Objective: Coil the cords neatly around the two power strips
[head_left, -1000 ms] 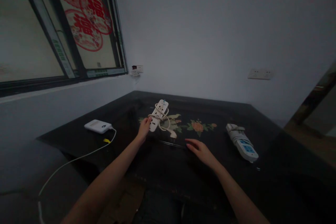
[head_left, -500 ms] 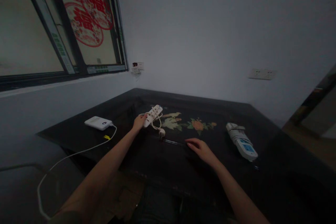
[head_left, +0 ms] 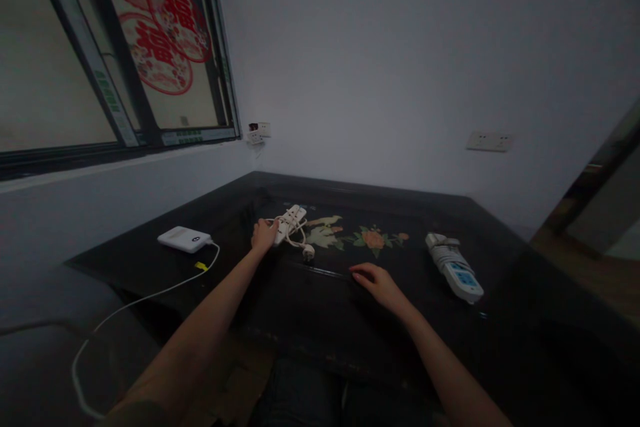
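Note:
A white power strip [head_left: 291, 219] with its cord looped around it lies on the dark table, angled away from me. My left hand [head_left: 264, 235] is at the strip's near left side, fingers curled against its edge and the cord. The plug [head_left: 308, 252] rests on the tabletop just right of the strip's near end. My right hand [head_left: 375, 280] lies on the table to the right of the plug, fingers loosely bent and holding nothing.
On the left lies a white power bank [head_left: 184, 239] with a white cable running off the table edge, near a yellow tag [head_left: 201, 266]. At right sits another power strip [head_left: 455, 268] wrapped in its cord. A floral picture [head_left: 373, 239] decorates the dark tabletop [head_left: 320, 327].
The view has shifted slightly. My left hand and the power strip have moved a little, the strip now looking flatter on the table. My right hand stays nearly in place.

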{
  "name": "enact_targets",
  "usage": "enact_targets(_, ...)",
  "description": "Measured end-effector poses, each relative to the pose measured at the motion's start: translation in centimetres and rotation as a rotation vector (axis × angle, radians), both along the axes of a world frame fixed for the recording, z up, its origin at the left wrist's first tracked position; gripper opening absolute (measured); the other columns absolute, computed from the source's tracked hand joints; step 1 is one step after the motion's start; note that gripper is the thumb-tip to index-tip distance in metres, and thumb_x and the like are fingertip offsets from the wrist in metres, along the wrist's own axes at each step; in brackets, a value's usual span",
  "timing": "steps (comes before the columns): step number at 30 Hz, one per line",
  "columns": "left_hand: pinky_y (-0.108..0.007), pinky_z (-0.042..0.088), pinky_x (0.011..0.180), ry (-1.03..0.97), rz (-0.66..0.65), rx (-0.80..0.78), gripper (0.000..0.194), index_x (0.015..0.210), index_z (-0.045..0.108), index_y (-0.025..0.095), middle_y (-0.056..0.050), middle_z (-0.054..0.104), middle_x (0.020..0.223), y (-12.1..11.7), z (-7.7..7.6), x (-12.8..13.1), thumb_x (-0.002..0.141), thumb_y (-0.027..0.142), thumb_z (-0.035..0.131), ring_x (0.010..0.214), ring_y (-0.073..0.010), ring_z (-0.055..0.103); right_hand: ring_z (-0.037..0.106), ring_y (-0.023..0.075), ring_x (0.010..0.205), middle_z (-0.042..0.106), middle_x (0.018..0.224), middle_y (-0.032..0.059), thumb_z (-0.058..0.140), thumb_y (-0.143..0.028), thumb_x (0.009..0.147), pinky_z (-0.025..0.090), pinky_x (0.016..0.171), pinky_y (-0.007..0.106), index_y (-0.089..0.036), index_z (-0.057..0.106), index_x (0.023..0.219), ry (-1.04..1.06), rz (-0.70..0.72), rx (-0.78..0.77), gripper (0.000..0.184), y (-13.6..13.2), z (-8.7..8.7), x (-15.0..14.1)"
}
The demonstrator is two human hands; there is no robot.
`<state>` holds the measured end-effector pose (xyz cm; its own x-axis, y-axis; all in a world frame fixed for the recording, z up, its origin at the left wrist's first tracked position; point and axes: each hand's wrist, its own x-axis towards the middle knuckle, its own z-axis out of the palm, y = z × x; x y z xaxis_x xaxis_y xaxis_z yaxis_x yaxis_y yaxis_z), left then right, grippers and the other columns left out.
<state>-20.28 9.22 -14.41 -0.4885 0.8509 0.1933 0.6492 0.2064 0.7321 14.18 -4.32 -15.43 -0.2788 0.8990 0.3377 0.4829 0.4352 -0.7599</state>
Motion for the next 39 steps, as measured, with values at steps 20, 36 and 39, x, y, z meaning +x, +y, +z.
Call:
enact_targets(20, -0.032, 0.045, 0.084, -0.111, -0.656, 0.652, 0.015, 0.095, 0.051, 0.020, -0.004, 0.057, 0.094, -7.8, 2.6, 15.2, 0.083, 0.014, 0.046, 0.092, -0.0182, 0.056, 0.054, 0.0329, 0.115, 0.055, 0.123, 0.0229, 0.058, -0.049, 0.075, 0.042, 0.093, 0.043, -0.010, 0.047, 0.131, -0.060, -1.097, -0.024, 0.069, -0.3, 2.7, 16.7)
enact_targets(36, -0.028, 0.047, 0.070, -0.016, -1.166, 0.388, 0.020, 0.091, 0.059, 0.021, -0.003, 0.062, 0.085, -10.5, -1.1, 19.3, 0.080, 0.011, 0.046, 0.077, -0.0168, 0.058, 0.065, 0.0314, 0.095, 0.066, 0.109, 0.0170, 0.070, -0.029, 0.059, 0.049, 0.081, 0.045, -0.015, 0.050, 0.127, -0.058, -0.979, -0.027, 0.072, 0.9, 0.9, 15.4)
enact_targets(39, -0.027, 0.048, 0.069, -0.044, -1.177, 0.395, 0.017, 0.090, 0.060, 0.021, -0.002, 0.063, 0.083, -10.9, -1.0, 19.7, 0.081, 0.012, 0.049, 0.075, -0.0162, 0.060, 0.064, 0.0262, 0.096, 0.064, 0.114, 0.0138, 0.066, -0.030, 0.063, 0.050, 0.082, 0.040, -0.017, 0.043, 0.132, -0.016, -0.877, 0.130, 0.074, 1.3, 1.1, 12.6)
